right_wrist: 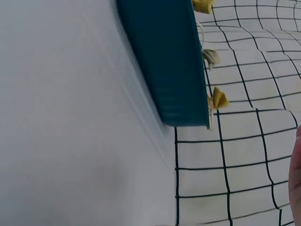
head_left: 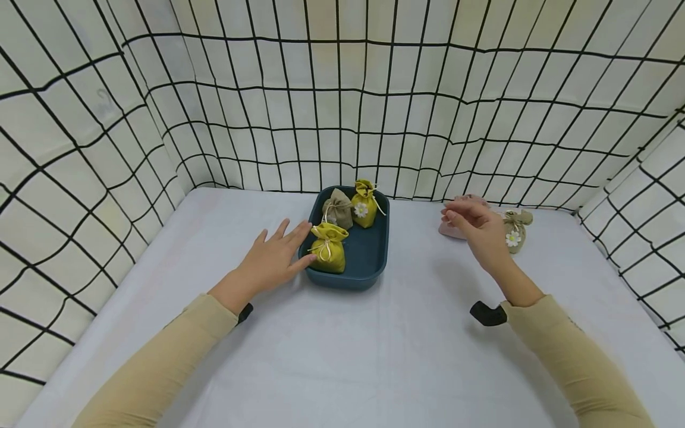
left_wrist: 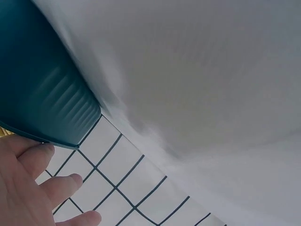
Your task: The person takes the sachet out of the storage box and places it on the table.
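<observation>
A dark teal plastic tub (head_left: 369, 261) holds two yellow drawstring pouches, one in front (head_left: 330, 261) and one at the back (head_left: 365, 211), plus a beige pouch (head_left: 338, 209). My left hand (head_left: 273, 258), fingers spread, touches the tub's left rim; the left wrist view shows its fingertips (left_wrist: 44, 149) right at the rim. Raised on the right, my right hand (head_left: 478, 232) has loosely bent fingers with nothing visible in them. It partly hides a pink pouch (head_left: 452, 230). Just to its right lies a beige pouch with a white flower (head_left: 515, 235).
A white cloth (head_left: 396, 356) covers the table. White walls with a black grid (head_left: 321, 107) rise at the back and both sides, close behind the tub. In the right wrist view the tub's side (right_wrist: 164, 61) shows with pouch tops above its rim.
</observation>
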Tool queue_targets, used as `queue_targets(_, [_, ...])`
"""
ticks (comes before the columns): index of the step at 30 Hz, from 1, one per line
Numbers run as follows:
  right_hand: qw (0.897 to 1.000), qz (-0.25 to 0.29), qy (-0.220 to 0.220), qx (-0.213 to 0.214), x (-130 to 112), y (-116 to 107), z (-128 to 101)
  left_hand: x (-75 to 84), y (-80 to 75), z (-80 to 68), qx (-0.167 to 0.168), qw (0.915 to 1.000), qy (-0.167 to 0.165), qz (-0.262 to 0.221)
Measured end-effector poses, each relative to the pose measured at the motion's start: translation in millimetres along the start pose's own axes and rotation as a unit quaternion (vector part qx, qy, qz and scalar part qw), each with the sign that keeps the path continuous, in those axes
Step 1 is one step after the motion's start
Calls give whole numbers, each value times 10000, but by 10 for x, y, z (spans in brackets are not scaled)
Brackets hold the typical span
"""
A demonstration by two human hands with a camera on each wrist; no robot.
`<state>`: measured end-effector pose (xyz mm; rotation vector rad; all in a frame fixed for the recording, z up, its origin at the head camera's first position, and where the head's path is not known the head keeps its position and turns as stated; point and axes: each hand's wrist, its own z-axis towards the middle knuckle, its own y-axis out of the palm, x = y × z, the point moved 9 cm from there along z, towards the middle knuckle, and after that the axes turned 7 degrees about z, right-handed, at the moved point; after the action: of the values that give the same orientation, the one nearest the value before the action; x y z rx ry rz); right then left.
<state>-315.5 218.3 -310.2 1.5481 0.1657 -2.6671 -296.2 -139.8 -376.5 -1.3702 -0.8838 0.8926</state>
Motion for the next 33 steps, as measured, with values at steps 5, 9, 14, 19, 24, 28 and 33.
queue_targets(5, [9987, -105, 11, -501, 33, 322, -35, 7, -9, 1, 54, 9999, 62, 139])
queue_targets(9, [9951, -275, 181, -930, 78, 569, -44, 9, -17, 2, 122, 9996, 118, 214])
queue_targets(14, [9904, -292, 536, -1239, 155, 813, -61, 14, -11, 6, 138, 9995, 161, 248])
queue_targets(19, [9875, -194, 568, -1457, 167, 1021, -64, 7, -4, 2, 109, 9996, 131, 238])
queue_targets(24, [9861, -47, 548, -1570, 179, 1181, -73, 5, -4, 0, 97, 9996, 128, 239])
queue_targets(28, [9831, 20, 605, -1728, 219, 1322, -91, 3, -1, 4, 120, 9996, 137, 223])
queue_targets(33, [9802, -22, 735, -1838, 260, 1453, -115, -6, 13, 12, 136, 9996, 122, 236])
